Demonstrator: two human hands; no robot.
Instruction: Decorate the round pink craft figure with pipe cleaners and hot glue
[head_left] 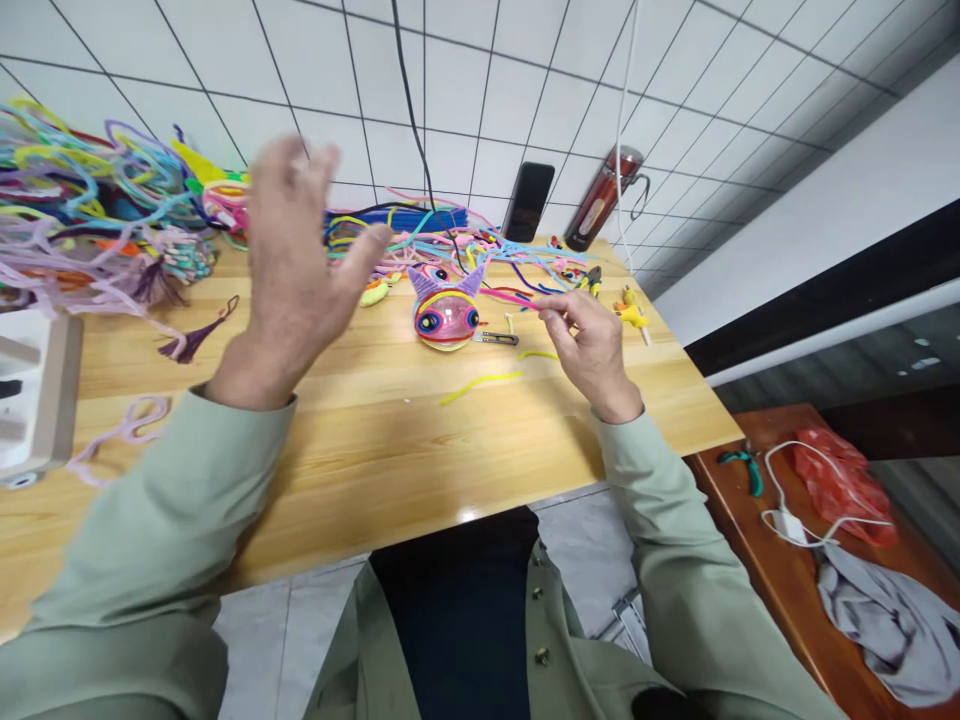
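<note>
My left hand (300, 260) is raised over the left part of the table, fingers spread and slightly blurred, holding nothing. My right hand (589, 340) pinches the end of a hot-pink pipe cleaner (510, 295), which reaches left toward the heap at the back. Between my hands sits a round, clear-fronted animal-like craft figure (448, 322) with purple ears and ringed blue eyes. Thread snips (497, 339) lie just right of it. In front of these, a yellow pipe cleaner (480, 383) rests on the wood, and another yellow piece runs close to my right hand.
Bundles of coloured pipe cleaners (97, 220) pile up at left, near a white appliance (37, 400). A phone (529, 202) and a red-brown flask (604, 198) stand by the tiled wall. A yellow glue gun (632, 312) lies at right. Green-handled pliers (748, 468) rest on a lower brown surface.
</note>
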